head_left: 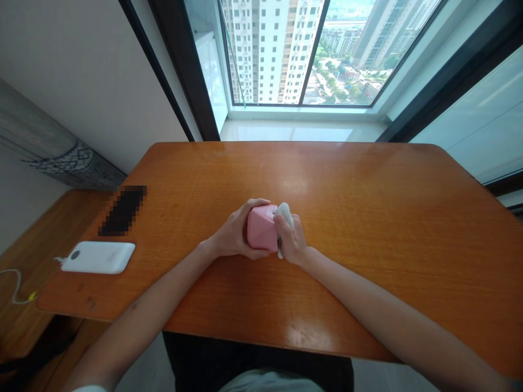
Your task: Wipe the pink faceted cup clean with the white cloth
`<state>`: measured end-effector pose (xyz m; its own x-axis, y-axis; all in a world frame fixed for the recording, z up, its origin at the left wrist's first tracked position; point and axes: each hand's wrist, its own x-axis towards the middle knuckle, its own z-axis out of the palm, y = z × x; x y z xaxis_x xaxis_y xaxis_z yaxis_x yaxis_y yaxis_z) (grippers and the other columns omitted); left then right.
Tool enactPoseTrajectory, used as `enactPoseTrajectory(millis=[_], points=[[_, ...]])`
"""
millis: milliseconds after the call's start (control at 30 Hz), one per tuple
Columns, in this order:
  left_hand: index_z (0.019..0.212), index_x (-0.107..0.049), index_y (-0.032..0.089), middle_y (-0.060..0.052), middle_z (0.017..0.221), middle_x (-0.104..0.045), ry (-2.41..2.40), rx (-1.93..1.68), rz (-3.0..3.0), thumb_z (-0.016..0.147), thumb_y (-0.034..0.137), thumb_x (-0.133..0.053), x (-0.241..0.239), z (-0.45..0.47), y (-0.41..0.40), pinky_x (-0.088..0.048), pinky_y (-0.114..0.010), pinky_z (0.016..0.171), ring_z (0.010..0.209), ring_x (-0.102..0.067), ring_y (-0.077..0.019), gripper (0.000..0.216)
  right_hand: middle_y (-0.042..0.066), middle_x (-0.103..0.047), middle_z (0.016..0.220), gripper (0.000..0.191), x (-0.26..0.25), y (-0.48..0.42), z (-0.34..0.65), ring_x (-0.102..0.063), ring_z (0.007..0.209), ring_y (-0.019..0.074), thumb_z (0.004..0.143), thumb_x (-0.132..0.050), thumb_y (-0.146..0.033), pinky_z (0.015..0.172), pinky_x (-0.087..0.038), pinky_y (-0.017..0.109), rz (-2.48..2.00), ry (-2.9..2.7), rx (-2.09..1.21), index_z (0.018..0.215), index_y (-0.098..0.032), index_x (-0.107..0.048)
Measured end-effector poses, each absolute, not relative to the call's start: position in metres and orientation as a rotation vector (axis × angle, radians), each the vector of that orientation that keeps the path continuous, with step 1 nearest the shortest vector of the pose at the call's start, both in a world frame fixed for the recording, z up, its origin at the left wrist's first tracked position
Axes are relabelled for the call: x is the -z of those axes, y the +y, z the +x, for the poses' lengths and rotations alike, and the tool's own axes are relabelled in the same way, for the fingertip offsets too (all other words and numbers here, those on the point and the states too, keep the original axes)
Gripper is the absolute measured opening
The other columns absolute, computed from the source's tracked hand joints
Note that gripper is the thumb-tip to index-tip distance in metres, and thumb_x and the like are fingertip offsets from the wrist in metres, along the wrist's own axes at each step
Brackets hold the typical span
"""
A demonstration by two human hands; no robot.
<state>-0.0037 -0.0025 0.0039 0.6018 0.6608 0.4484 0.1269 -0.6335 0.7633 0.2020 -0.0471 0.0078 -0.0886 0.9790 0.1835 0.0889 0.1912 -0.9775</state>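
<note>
Over the middle of the wooden table point(347, 196), a small pink faceted object point(261, 228), like a cup or pot, is in my left hand point(237, 231). The thumb and fingers of that hand wrap round its left side, above and below. My right hand point(293, 239) closes on a bunched light grey cloth point(285, 213) and presses it against the pink object's right end. Part of the cloth shows above my thumb and a bit hangs below it. Whatever lies behind the cloth at that end is hidden.
At the table's left side lies a white device point(98, 257) with a cable, perhaps a power bank. Behind it is a dark pixelated rectangle point(123, 210). A window point(302, 54) stands beyond the far edge. A curtain point(61, 141) hangs at the left, above a lower wooden surface point(44, 234).
</note>
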Motion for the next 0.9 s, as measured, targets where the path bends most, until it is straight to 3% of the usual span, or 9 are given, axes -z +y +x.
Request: enactPoseTrajectory(millis=[100,233,333,533,633,700,767,833,900], points=[[0.165,-0.039,0.03,-0.015,0.147,-0.066,0.636,-0.855,1.965,0.076,0.071,-0.093,0.002,-0.005,-0.001,-0.065,-0.048,0.099,0.119,-0.074,-0.0336,0.112,-0.002,-0.046,0.047,0.073,-0.009,-0.049,0.202,-0.042,0.045,0.0115,0.101,-0.047,-0.084,0.043,-0.03,0.026,-1.088,-1.453,-1.107,0.059,-0.025,-0.047],[0.173,-0.026,0.039,-0.019,0.176,-0.039,0.58,-0.991,2.181,0.061,0.071,-0.103,0.009,-0.011,0.004,-0.05,-0.064,0.125,0.154,-0.054,-0.0451,0.141,-0.002,-0.049,0.043,0.072,-0.012,-0.048,0.199,-0.044,0.04,0.012,0.101,-0.047,-0.084,0.04,-0.032,0.024,-1.14,-1.306,-1.214,0.06,-0.025,-0.049],[0.17,-0.033,0.043,-0.018,0.18,-0.033,0.557,-0.979,2.463,0.062,0.064,-0.106,0.006,-0.013,0.005,-0.044,-0.067,0.131,0.164,-0.042,-0.0455,0.132,-0.002,-0.05,0.043,0.073,-0.015,-0.046,0.198,-0.044,0.039,0.0124,0.099,-0.047,-0.088,0.038,-0.031,0.025,-1.162,-1.205,-1.254,0.062,-0.025,-0.05],[0.158,-0.049,0.03,-0.017,0.152,-0.061,0.663,-0.997,2.275,0.064,0.067,-0.103,-0.004,-0.007,-0.002,-0.058,-0.058,0.116,0.136,-0.067,-0.0399,0.114,-0.002,-0.049,0.047,0.074,-0.014,-0.046,0.2,-0.043,0.044,0.0121,0.098,-0.047,-0.089,0.041,-0.03,0.026,-1.161,-1.271,-1.182,0.062,-0.025,-0.049],[0.162,-0.044,0.028,-0.014,0.139,-0.068,0.666,-0.877,1.996,0.072,0.074,-0.094,-0.001,-0.007,-0.002,-0.065,-0.048,0.101,0.114,-0.075,-0.032,0.113,-0.001,-0.048,0.048,0.076,-0.011,-0.048,0.201,-0.041,0.046,0.0114,0.098,-0.047,-0.089,0.044,-0.03,0.026,-1.116,-1.411,-1.122,0.059,-0.024,-0.048],[0.168,-0.035,0.03,-0.016,0.151,-0.063,0.623,-0.864,1.952,0.073,0.076,-0.094,0.002,-0.009,0.0,-0.064,-0.05,0.105,0.124,-0.073,-0.0349,0.121,-0.001,-0.048,0.048,0.076,-0.01,-0.048,0.201,-0.041,0.046,0.0115,0.1,-0.046,-0.087,0.044,-0.031,0.026,-1.109,-1.415,-1.138,0.057,-0.024,-0.048],[0.171,-0.031,0.034,-0.019,0.168,-0.048,0.59,-0.922,2.073,0.064,0.074,-0.101,0.005,-0.011,0.002,-0.055,-0.06,0.12,0.148,-0.06,-0.0433,0.134,-0.001,-0.048,0.047,0.075,-0.009,-0.047,0.2,-0.043,0.045,0.0118,0.101,-0.046,-0.086,0.044,-0.032,0.026,-1.133,-1.336,-1.178,0.058,-0.024,-0.05],[0.17,-0.034,0.037,-0.02,0.176,-0.038,0.586,-0.964,2.254,0.059,0.067,-0.106,0.006,-0.012,0.003,-0.046,-0.067,0.129,0.161,-0.045,-0.0473,0.136,-0.001,-0.049,0.047,0.075,-0.01,-0.046,0.198,-0.043,0.044,0.0122,0.101,-0.046,-0.086,0.043,-0.033,0.026,-1.163,-1.25,-1.218,0.06,-0.024,-0.051],[0.167,-0.038,0.038,-0.02,0.176,-0.039,0.602,-0.979,2.374,0.061,0.062,-0.107,0.004,-0.012,0.003,-0.045,-0.068,0.13,0.161,-0.045,-0.0468,0.129,-0.002,-0.048,0.048,0.074,-0.011,-0.045,0.197,-0.042,0.044,0.0122,0.1,-0.046,-0.088,0.042,-0.032,0.026,-1.173,-1.206,-1.229,0.061,-0.024,-0.05]])
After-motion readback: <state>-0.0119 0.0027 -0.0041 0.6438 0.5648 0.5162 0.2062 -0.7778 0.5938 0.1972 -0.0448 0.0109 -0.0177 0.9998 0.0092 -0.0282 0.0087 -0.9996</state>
